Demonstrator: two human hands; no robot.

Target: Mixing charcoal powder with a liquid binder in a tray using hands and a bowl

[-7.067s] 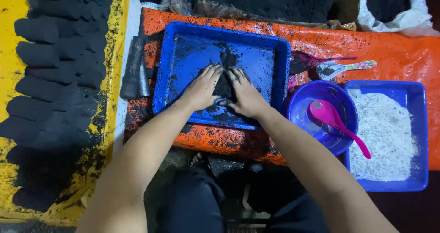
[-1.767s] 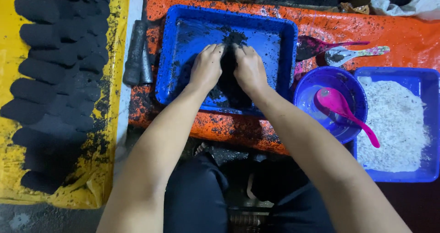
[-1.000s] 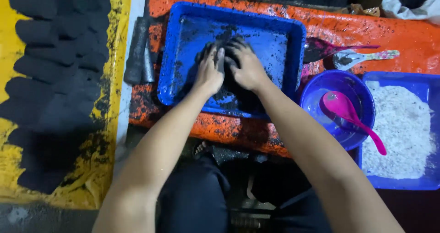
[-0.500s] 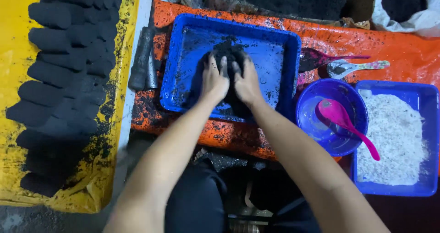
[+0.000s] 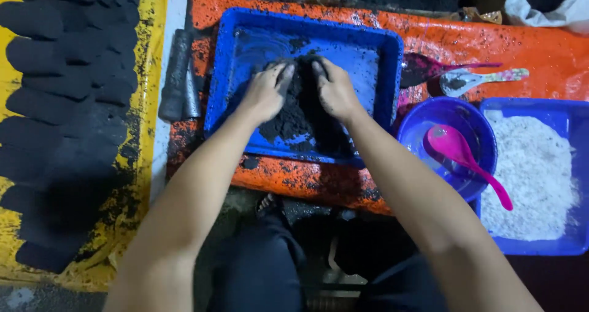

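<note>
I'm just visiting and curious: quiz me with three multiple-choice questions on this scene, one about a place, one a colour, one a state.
1. Where does the pink spoon lie?
A. In the purple bowl
B. In the tray of white powder
C. On the yellow sheet

2. What colour is the tray under the hands?
A. Green
B. Blue
C. White

3. How are the left hand and right hand?
A. Lifted clear
B. Holding spoons
C. Pressed on the black pile

Answers: 1 A, its scoop rests inside the bowl. 2 B, its rim shows blue. 3 C, both palms flank the pile.

Pink spoon [image 5: 461, 158] in purple bowl [image 5: 423, 119]; white powder tray [image 5: 577, 165].
</note>
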